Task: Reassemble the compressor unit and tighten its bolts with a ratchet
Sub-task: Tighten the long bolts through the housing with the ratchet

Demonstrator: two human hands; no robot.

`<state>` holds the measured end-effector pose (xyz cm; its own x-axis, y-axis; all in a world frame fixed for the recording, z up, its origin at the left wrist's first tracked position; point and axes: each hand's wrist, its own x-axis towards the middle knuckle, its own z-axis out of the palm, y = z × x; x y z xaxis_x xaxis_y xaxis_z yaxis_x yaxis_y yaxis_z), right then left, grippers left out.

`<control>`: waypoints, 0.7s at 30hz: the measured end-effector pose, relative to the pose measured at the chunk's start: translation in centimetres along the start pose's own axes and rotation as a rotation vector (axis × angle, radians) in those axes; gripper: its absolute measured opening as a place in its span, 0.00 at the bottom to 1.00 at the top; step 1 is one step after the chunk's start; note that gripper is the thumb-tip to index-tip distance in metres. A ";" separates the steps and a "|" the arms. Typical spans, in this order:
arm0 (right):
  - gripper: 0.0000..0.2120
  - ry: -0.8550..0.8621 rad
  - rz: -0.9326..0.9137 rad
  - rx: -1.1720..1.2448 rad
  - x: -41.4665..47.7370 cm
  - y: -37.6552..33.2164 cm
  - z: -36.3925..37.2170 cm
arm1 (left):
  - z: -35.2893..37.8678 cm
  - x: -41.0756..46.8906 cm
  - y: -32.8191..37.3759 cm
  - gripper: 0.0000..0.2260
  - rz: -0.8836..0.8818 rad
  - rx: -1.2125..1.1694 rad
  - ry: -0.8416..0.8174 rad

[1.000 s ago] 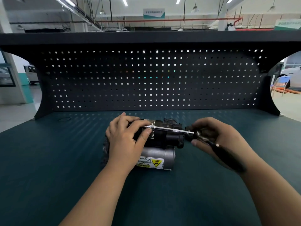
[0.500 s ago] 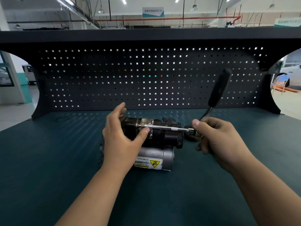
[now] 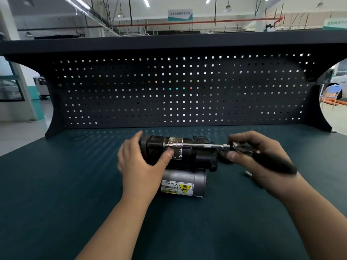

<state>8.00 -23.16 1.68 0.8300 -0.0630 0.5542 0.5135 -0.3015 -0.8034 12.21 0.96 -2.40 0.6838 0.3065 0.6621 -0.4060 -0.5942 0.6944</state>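
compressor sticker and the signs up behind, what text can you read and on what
"Do NOT touch", upside down: sticker on the silver cylinder.
"Hot surface" and "WARNING": same sticker, faint.
Too blurred to read: hanging banner, foil label.

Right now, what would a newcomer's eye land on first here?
At the middle of the bench, the black compressor unit with its yellow warning label stands out, the left hand holding its left end. The right hand grips a ratchet whose long silver extension runs across the unit's top. Behind, a dark pegboard spans the back.
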 end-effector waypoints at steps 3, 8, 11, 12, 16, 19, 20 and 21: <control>0.10 0.022 0.064 -0.037 0.1 0.2 0.0 | 0.0 0.0 0.0 0.38 0.026 0.042 0.026; 0.03 0.031 0.200 0.136 0.6 0.9 0.2 | -0.1 0.2 -0.1 0.38 0.042 0.139 0.037; 0.19 0.018 0.284 0.247 0.7 1.1 1.0 | 0.0 0.1 0.1 0.40 0.035 0.163 0.033; 0.24 0.031 0.315 0.276 0.8 1.2 1.1 | 0.1 0.0 0.2 0.41 0.035 0.165 0.033; 0.22 0.022 0.408 0.332 1.3 1.4 1.3 | 0.2 -0.3 0.7 0.43 0.035 0.182 0.042; 0.16 0.014 0.377 0.434 1.6 2.0 1.4 | 0.5 -0.5 0.9 0.42 0.029 0.200 0.039; 0.14 0.014 0.348 0.453 1.7 2.3 1.4 | 0.5 -0.6 1.0 0.42 0.022 0.197 0.041; 0.12 0.011 0.317 0.461 1.7 2.5 1.4 | 0.6 -0.7 1.0 0.41 0.015 0.192 0.044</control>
<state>10.99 -22.68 0.32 0.9581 -0.0939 0.2705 0.2836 0.1812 -0.9417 11.70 -0.32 -2.30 0.6494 0.3261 0.6869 -0.2901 -0.7288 0.6203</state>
